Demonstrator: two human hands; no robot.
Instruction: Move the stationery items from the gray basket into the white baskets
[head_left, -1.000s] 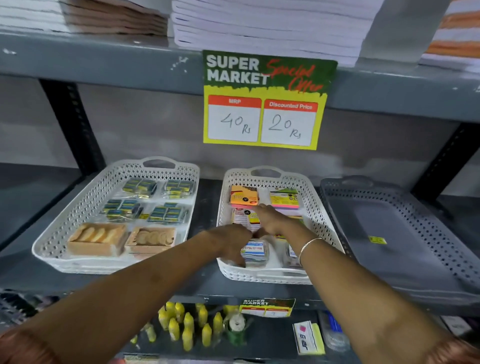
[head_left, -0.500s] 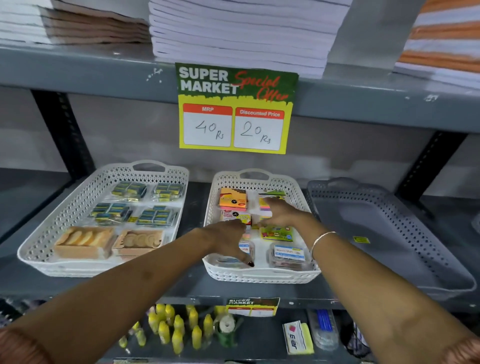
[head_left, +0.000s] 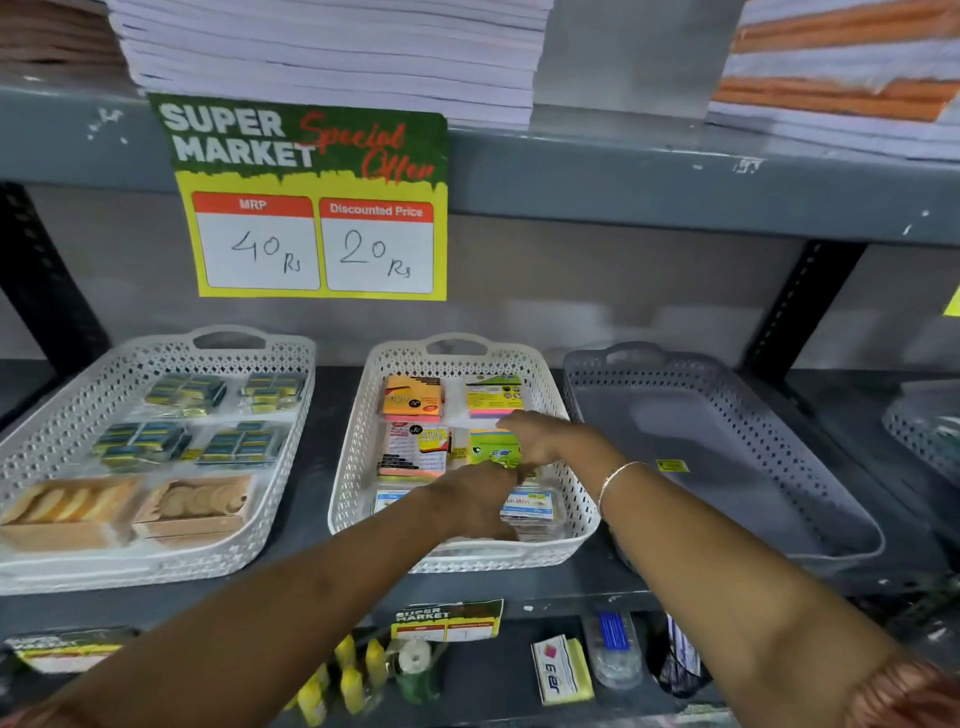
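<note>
- Head view, shelf at waist level: the gray basket (head_left: 727, 467) stands at the right of the row, and its floor shows nothing but a small yellow sticker (head_left: 672, 465); the stationery now lies in the two white baskets.
- The middle white basket (head_left: 358, 447) holds two columns of packs: an orange pad (head_left: 413, 397) and a multicolour pad (head_left: 492, 396) at the back, a printed sticky-note pack (head_left: 415, 449) and a green pack (head_left: 493, 449) in the middle, and clear boxes (head_left: 532, 512) at the front.
- The right hand (head_left: 540, 439), bangle at the wrist, rests fingers-down on the green pack; whether it pinches the pack or only presses it cannot be told.
- The left hand (head_left: 475, 501) lies loosely curled over the front row, its fingers against a clear box; its grip is hidden.
- Compared with half a second ago, the right hand has slid from the back-row pad to the green pack, and the left hand has shifted right along the front row.
- Judgement: transfer appears complete; the hands are straightening rows.
- The left white basket (head_left: 47, 447) holds dark blue-and-yellow packets (head_left: 140, 441) and two tan boxes (head_left: 192, 506), untouched.
</note>
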